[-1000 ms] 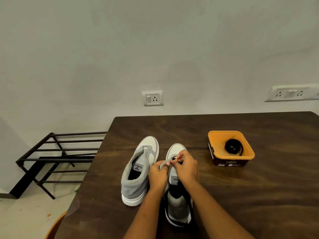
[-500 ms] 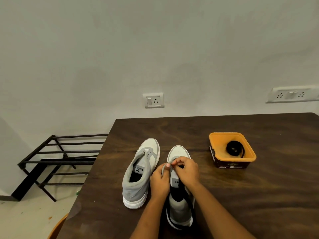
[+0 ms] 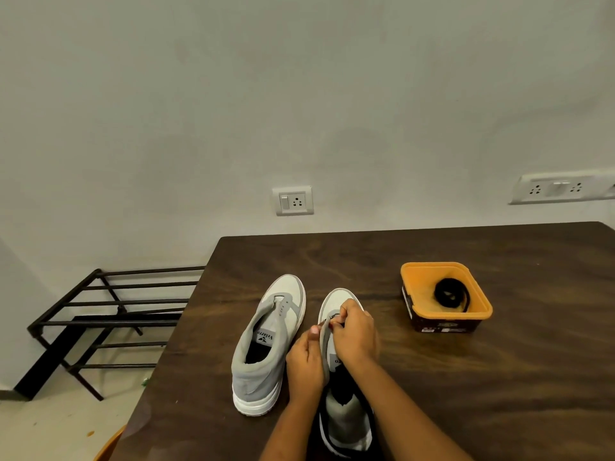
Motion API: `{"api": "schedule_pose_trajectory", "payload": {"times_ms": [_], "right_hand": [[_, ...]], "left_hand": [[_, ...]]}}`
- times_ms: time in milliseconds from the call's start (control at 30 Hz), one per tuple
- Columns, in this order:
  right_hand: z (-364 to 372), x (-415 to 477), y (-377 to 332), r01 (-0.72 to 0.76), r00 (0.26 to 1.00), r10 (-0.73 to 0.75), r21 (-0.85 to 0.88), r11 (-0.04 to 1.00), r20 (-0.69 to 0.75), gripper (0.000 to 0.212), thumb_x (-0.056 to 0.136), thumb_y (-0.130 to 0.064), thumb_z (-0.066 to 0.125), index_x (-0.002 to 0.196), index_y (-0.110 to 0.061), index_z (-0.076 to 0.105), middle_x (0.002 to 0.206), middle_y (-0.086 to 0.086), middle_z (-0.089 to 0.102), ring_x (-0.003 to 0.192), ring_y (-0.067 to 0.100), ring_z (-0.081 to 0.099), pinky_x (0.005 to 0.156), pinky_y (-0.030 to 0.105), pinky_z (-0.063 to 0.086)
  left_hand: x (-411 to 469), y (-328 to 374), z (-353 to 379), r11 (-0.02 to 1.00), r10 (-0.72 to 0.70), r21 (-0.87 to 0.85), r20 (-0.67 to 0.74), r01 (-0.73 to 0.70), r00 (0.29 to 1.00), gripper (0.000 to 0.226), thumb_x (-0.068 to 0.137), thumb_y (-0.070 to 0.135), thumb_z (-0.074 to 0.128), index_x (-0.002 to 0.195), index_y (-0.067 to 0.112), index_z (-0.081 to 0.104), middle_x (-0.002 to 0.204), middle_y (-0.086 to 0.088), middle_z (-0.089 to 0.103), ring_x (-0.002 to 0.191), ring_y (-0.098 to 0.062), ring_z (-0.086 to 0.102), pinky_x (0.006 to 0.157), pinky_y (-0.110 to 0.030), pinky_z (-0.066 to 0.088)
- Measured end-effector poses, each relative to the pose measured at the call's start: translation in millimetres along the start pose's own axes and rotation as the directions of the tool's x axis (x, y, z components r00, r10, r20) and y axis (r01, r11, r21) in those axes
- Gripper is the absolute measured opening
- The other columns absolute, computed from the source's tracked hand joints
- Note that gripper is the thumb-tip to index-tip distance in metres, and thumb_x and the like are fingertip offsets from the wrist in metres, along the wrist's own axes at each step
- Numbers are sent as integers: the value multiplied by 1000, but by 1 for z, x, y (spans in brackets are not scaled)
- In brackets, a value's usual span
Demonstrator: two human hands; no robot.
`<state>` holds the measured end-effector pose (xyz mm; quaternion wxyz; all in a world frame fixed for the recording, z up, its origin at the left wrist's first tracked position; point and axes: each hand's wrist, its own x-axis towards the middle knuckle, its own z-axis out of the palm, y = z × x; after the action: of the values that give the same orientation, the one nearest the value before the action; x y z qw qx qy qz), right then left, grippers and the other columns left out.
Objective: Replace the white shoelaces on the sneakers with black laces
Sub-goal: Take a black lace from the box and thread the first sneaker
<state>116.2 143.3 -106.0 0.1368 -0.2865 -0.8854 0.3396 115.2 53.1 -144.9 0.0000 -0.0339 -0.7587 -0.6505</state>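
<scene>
Dark wood-grain table (image 3: 499, 377), matt grey cloth sneakers (image 3: 263, 344), glossy orange plastic tub (image 3: 479, 294).

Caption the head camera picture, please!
Left hand and right hand work on a sneaker; a coiled black lace sits in an orange tub.

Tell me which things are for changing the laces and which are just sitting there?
For the job: bare sneaker, held sneaker, black lace in the orange tub, left hand, right hand.
Just there: metal rack, wall socket, socket strip.

Home room: shoe rack (image 3: 109, 324); wall sockets (image 3: 293, 200)
</scene>
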Motion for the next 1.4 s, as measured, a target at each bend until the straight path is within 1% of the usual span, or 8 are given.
{"api": "schedule_pose_trajectory", "payload": {"times_ms": [500, 633, 800, 933, 1033, 1133, 1300, 1400], "right_hand": [[5, 3, 14, -163, 984, 138, 244, 956, 114, 20, 84, -21, 67, 76, -30, 51, 84, -8, 67, 85, 13, 64, 72, 26, 52], [8, 2, 22, -179, 967, 115, 289, 940, 227, 14, 82, -29, 70, 80, -28, 56, 84, -9, 68, 84, 14, 64, 74, 28, 52], [4, 2, 22, -214, 946, 112, 328, 920, 303, 16, 80, -22, 72, 86, -30, 59, 85, -11, 69, 85, 11, 65, 78, 27, 52], [-3, 2, 21, -259, 933, 125, 387, 885, 338, 19, 77, -9, 69, 88, -25, 65, 81, -8, 70, 78, 13, 66, 74, 29, 54], [-5, -1, 21, -264, 927, 117, 399, 878, 356, 22, 73, -11, 71, 85, -28, 65, 87, -9, 72, 88, 11, 66, 83, 31, 54], [-2, -5, 25, -215, 934, 77, 378, 901, 348, 23, 70, -24, 74, 85, -36, 62, 94, -17, 71, 95, 8, 65, 91, 36, 53], [-7, -12, 30, -93, 937, 31, 163, 982, 347, 41, 72, -38, 66, 112, -44, 56, 116, -24, 65, 115, 11, 56, 100, 36, 44], [-7, -14, 29, -62, 932, 32, 72, 996, 362, 50, 75, -42, 61, 124, -46, 50, 124, -26, 60, 125, 17, 49, 103, 35, 39]], "left_hand": [[32, 9, 0, 875, 127, 465, 46, -133, 991, 18, 90, 3, 45, 77, 13, 52, 84, -4, 59, 76, -17, 52, 68, -26, 37], [30, 30, 11, 961, -223, -199, -151, 191, 963, 26, 97, 2, 32, 77, 15, 41, 83, -9, 51, 81, -23, 51, 69, -26, 39], [52, 94, -14, 563, -486, -802, -125, 201, 865, 25, 97, 6, 25, 83, 14, 43, 74, -1, 42, 54, -12, 45, 52, -20, 39], [58, 98, -45, 977, -195, -100, -52, 189, 979, 30, 95, 7, 29, 75, 19, 48, 73, -4, 49, 53, -13, 40, 48, -25, 30], [49, 76, -41, 731, -125, 669, 326, -135, 937, 24, 99, 22, 37, 99, 12, 58, 109, -15, 62, 95, -28, 56, 77, -33, 41], [38, 63, -29, 552, -247, 804, 410, -220, 878, 44, 100, 42, 34, 107, 7, 61, 113, -17, 63, 108, -31, 56, 89, -35, 42], [38, 72, -27, 942, -317, 220, 329, 254, 890, 39, 98, 29, 46, 62, 17, 47, 55, 1, 41, 49, -12, 35, 46, -24, 29], [40, 101, -24, 853, -314, -365, 210, 372, 926, 36, 100, 26, 45, 64, 20, 44, 52, 9, 36, 41, -2, 30, 44, -18, 25]]}}
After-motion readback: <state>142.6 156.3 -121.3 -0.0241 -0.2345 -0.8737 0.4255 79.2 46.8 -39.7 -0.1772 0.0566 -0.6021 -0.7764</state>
